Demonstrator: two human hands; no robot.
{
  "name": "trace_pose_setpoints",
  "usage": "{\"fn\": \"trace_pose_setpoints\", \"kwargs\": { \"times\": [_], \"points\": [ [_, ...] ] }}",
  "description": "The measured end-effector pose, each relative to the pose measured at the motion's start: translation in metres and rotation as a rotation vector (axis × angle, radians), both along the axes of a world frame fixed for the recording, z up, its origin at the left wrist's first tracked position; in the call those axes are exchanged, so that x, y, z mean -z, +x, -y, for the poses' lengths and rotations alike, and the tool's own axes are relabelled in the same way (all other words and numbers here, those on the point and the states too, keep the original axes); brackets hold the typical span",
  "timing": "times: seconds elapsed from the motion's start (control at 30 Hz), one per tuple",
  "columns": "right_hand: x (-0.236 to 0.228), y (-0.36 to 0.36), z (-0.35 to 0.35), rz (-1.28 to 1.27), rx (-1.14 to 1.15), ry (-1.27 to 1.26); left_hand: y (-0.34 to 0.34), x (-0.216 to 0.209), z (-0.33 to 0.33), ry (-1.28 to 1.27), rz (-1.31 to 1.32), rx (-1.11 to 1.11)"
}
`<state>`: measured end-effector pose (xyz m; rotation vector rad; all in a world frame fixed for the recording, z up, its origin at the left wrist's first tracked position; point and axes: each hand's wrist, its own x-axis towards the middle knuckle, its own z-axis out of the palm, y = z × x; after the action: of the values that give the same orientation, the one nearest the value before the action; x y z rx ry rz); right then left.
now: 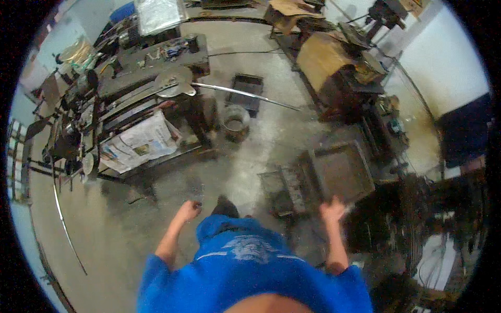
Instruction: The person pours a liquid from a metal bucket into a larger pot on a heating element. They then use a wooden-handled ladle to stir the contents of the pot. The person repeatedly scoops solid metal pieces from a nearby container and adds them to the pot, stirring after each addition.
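Note:
My left hand (189, 210) hangs beside my body above the grey floor, its fingers curled in. A small dark patch shows at its fingertips; whether that is a held object I cannot make out. On the other side, my right hand (333, 209) is in front of the near edge of a shallow rectangular metal tray (371, 180). Its fingers are smeared, so their grip is unclear, and I cannot tell whether the hand touches the tray. Left of that tray sits a dark, box-like metal piece (275, 189).
A cluttered workbench (125, 62) stands at the left, with newspaper (141, 143) on its lower shelf. A long metal rod (250, 94) juts from it over the floor. Beyond are a bucket (236, 119) and a black crate (245, 93). Brown sheeting (324, 57) drapes equipment at right.

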<state>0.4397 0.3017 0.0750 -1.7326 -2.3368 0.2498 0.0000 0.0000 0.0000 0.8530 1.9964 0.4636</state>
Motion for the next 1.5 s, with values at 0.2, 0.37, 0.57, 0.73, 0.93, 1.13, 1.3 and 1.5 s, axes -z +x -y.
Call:
{"fn": "trace_pose_setpoints", "kwargs": {
  "times": [0.2,0.37,0.57,0.73,0.93,1.13,1.3,1.5],
  "points": [
    [0.047,-0.019,-0.01,0.181,0.009,-0.097,-0.092,-0.033,-0.131,0.096,-0.055,0.052],
    [-0.078,-0.139,-0.089,0.028,0.192,-0.187,-0.15,0.011,-0.257,0.33,0.125,0.039],
    [0.022,-0.281,-0.26,-1.56,0.68,-0.437,-0.168,-0.039,-0.372,0.484,0.628,-0.104],
    [0.028,-0.365,-0.309,-1.729,0.791,-0.594,-0.203,-0.054,-0.402,0.41,0.666,-0.247],
    [0.068,-0.396,-0.427,-1.843,0.873,-0.592,-0.225,-0.062,-0.436,0.375,0.726,-0.467],
    [0.06,-0.532,-0.554,-1.623,0.753,-0.718,-0.223,-0.084,-0.524,0.466,0.716,-0.734],
    [0.061,-0.616,-0.591,-1.631,0.53,-1.036,-0.2,-0.065,-0.615,0.279,0.586,-0.619],
    [0.127,-0.608,-0.644,-1.268,-0.524,-0.593,-0.162,-0.032,-0.73,0.207,0.078,0.217]
  ]
}}
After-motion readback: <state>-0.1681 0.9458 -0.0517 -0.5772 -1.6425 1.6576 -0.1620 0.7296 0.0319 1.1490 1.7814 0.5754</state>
